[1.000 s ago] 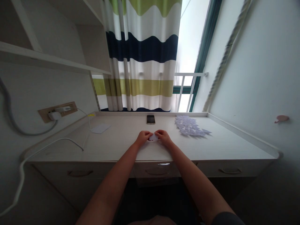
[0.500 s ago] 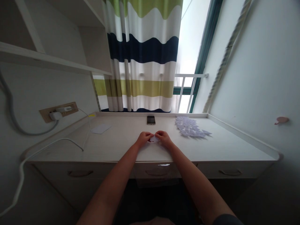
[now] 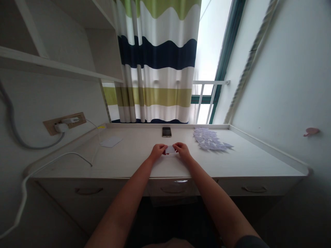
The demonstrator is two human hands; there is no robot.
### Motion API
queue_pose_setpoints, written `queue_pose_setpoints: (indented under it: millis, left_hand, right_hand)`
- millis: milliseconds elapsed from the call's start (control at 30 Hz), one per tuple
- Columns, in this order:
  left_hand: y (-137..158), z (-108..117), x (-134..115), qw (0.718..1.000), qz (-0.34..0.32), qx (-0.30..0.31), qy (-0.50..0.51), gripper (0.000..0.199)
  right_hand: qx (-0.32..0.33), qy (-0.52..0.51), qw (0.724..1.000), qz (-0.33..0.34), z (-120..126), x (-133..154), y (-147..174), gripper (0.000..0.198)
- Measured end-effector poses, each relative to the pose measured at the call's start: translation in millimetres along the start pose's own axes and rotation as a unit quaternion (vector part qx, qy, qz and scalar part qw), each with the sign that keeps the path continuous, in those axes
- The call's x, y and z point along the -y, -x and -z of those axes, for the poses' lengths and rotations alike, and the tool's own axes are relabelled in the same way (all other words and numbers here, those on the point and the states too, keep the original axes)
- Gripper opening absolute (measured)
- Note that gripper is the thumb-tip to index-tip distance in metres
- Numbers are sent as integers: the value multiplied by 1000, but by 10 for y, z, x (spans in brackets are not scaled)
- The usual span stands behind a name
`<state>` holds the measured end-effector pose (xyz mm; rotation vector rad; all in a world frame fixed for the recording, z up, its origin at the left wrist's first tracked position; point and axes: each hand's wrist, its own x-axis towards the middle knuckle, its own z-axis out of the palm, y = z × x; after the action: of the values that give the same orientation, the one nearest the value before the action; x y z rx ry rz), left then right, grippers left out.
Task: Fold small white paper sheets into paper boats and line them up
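Observation:
Between my hands is a small white piece of paper (image 3: 170, 149), pinched at both sides a little above the desk. My left hand (image 3: 158, 151) grips its left edge with thumb and fingers. Its right edge is in the pinch of my right hand (image 3: 181, 150). To the right lies a spread-out pile of folded white paper triangles (image 3: 210, 139). A flat stack of white paper (image 3: 111, 141) rests on the desk off to the left. Whether the held piece has a fold is too small to tell.
A phone (image 3: 167, 132) lies beyond my hands on the white desk (image 3: 139, 162). On the left, a white cable (image 3: 59, 155) runs across the desktop from below, near a wall socket (image 3: 64, 124). Raised edges border the desk; a striped curtain (image 3: 157, 75) hangs behind.
My hands have moved slightly apart, the right one a bit to the right and up. More of the paper's flat face shows between them now.

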<state>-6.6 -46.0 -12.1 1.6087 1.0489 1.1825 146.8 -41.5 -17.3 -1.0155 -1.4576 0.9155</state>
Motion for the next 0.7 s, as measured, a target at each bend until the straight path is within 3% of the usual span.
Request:
queue_pose_setpoints:
  millis: [300, 567, 700]
  left_hand:
    - [20, 6, -5, 1000, -3, 10, 10, 24]
    - [-2, 42, -5, 996, -38, -75, 17, 27]
    - [2, 30, 35, 995, -72, -75, -12, 26]
  right_hand:
    - [46, -17, 999, 3, -13, 3, 6, 21]
    - [69, -82, 994, -35, -10, 58, 44, 27]
    - [68, -100, 992, -38, -11, 75, 55, 26]
